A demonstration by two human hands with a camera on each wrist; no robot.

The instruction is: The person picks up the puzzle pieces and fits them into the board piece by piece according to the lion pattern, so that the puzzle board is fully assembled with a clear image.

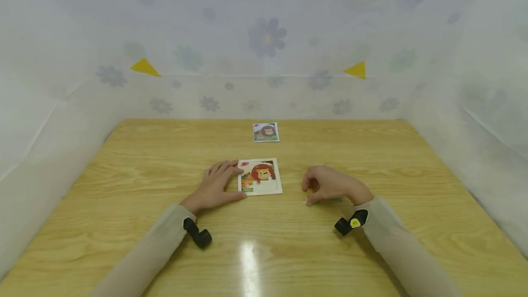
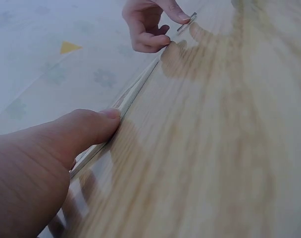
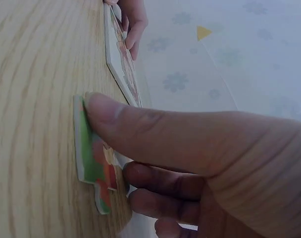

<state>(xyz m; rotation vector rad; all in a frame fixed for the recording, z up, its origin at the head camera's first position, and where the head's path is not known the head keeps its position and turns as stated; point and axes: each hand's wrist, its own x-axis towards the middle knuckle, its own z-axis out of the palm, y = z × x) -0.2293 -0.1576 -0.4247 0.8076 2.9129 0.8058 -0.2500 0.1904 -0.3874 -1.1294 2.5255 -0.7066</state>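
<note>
A square lion jigsaw board (image 1: 268,189) lies on the table, its lower right part showing bare white. My left hand (image 1: 216,187) rests along the board's left side with fingers spread and fairly straight. Its thumb (image 2: 98,126) touches the board's near edge. To the right of the board, my right hand (image 1: 330,184) pinches a small puzzle piece (image 1: 307,199) close over the table. Green and orange-red colouring shows on a piece (image 3: 88,158) at the thumb in the right wrist view. A bit of green piece (image 1: 337,199) shows under the right hand, mostly hidden by it.
A lion picture card (image 1: 266,133) lies farther back on the wooden table (image 1: 185,145). White flower-patterned sheets (image 1: 231,49) stand round the back and sides, with two yellow triangles on the back one. Each wrist wears a black camera (image 1: 198,233).
</note>
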